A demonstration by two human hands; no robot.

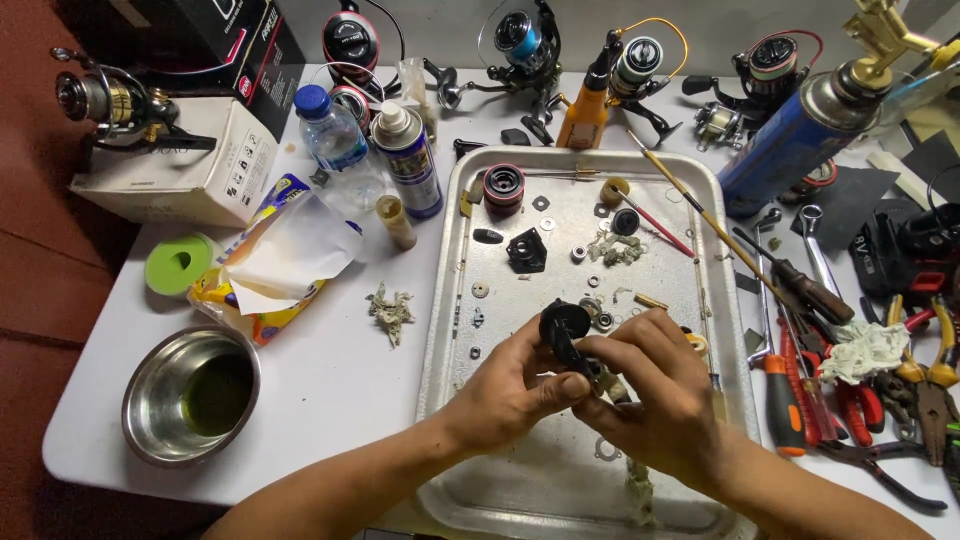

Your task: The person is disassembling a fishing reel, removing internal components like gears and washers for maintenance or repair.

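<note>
1. Nearest the camera, the near rim of the metal tray (500, 515) sits on the white desk (350, 390), with both forearms reaching in over it.
2. The left hand (505, 390) is closed on a small black reel part (565, 328), thumb and fingertips pinching it from the left side.
3. The right hand (660, 395) is curled around the same part's lower end from the right, its fingers bent and touching the left thumb; a pale wad looks pressed there, though I cannot tell exactly what it is.
4. The part is held just above the tray's middle, between both hands. Its round head points up and away from the person, its long axis tilting down towards the right palm. Both hands are equally close, each already on it.
5. Loose washers, bearings and a black bracket (527, 250) lie further up the tray.
6. Well to the left stand a steel bowl (190, 395) and a spray can (410, 160); pliers and screwdrivers (800, 290) lie right.
</note>
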